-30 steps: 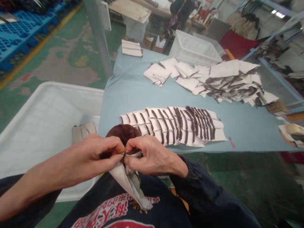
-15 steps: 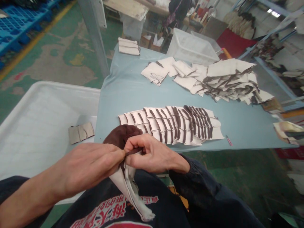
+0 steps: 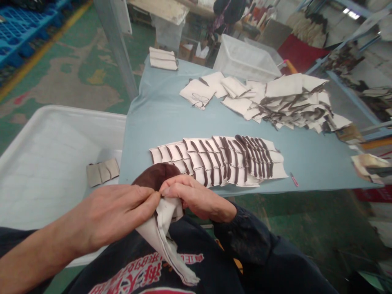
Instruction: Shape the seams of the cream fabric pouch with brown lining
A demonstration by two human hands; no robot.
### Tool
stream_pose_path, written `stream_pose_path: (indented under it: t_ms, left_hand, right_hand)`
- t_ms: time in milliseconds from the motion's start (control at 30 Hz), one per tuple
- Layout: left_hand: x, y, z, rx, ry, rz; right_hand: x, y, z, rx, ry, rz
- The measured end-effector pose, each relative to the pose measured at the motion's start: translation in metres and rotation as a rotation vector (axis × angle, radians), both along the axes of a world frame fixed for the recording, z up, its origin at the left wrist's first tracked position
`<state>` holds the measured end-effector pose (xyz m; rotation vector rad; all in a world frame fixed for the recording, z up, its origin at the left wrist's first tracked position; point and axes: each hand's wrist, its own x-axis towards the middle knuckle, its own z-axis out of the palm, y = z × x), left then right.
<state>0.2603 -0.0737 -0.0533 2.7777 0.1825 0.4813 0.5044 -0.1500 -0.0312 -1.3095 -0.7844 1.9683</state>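
Note:
My left hand [image 3: 116, 212] and my right hand [image 3: 196, 198] meet in front of my body, fingertips almost touching. Both pinch one fabric piece [image 3: 167, 228], cream with a dark brown part that bulges up behind the fingers. Its cream end hangs down over my dark apron. Just beyond the hands, overlapping rows of cream pieces with brown strips [image 3: 202, 159] lie on the blue-covered table [image 3: 171, 116]. The part of the fabric between my fingertips is hidden.
A heap of cream pieces [image 3: 294, 98] lies at the table's back right, near a white crate [image 3: 248, 59]. At left, a large white bin [image 3: 39, 163] holds a folded piece [image 3: 102, 172]. A small pink tool [image 3: 294, 179] lies by the front edge.
My right hand has turned, its fingers now folded down over the fabric. The brown strip that showed between its thumb and finger is now covered.

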Motion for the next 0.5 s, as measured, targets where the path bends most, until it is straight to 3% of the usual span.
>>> stream_pose_path:
  t_ms: [233,300,500]
  left_hand:
    - [0.006,0.001,-0.002,-0.023,-0.046,-0.018]
    - [0.008,-0.001,0.0,-0.1,-0.084,-0.011]
    - [0.016,-0.007,0.022,-0.46,-0.055,0.217]
  right_hand:
    - [0.0,-0.003,0.001,0.066,-0.07,0.03]
    - [-0.001,-0.007,0.003,0.181,-0.167,0.02]
    - [0.001,-0.02,0.007,0.688,-0.525,-0.033]
